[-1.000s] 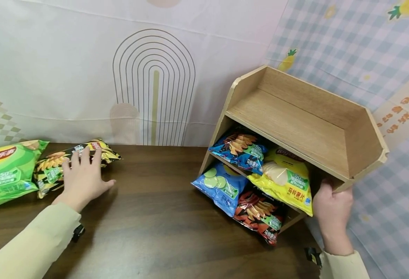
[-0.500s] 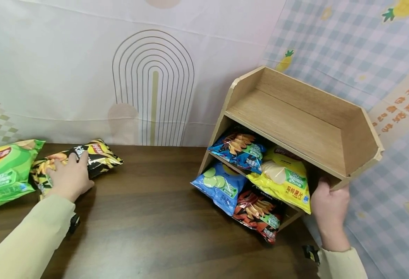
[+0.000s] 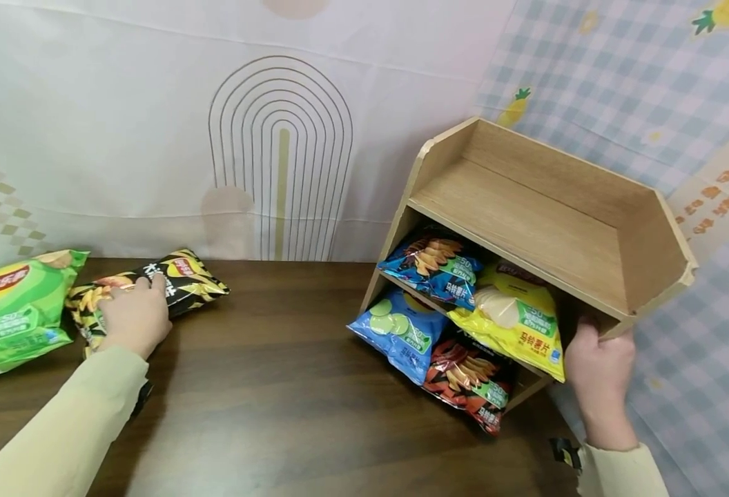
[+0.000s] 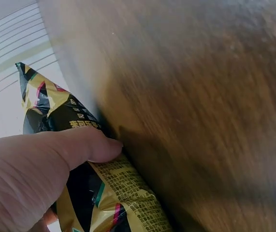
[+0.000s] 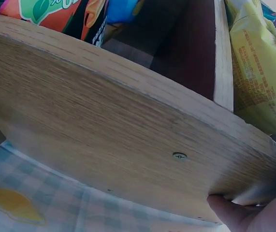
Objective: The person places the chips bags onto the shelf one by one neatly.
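Observation:
At the left of the head view, my left hand (image 3: 136, 316) holds a black-and-gold bag of chips (image 3: 186, 279) lying on the table, fingers over its top. In the left wrist view the thumb presses the side of that bag (image 4: 123, 195). My right hand (image 3: 599, 373) grips the right side panel of a small wooden shelf (image 3: 520, 203); its fingertips show against the panel's outer face (image 5: 104, 111) in the right wrist view. Dark blue (image 3: 435, 266) and yellow (image 3: 520, 321) chip bags fill the upper compartment. Light blue (image 3: 398, 338) and red-black (image 3: 467, 379) ones sit below.
A green bag of chips (image 3: 19, 310) lies beside the black one at the far left. Dark wooden table (image 3: 265, 386) stretches between the bags and the shelf. Behind hang a pale patterned cloth (image 3: 141, 138) and a checked one (image 3: 600, 124) at the right.
My left hand has come down from above the black-and-gold bag with spread fingers and taken hold of it. The right hand keeps its grip on the shelf.

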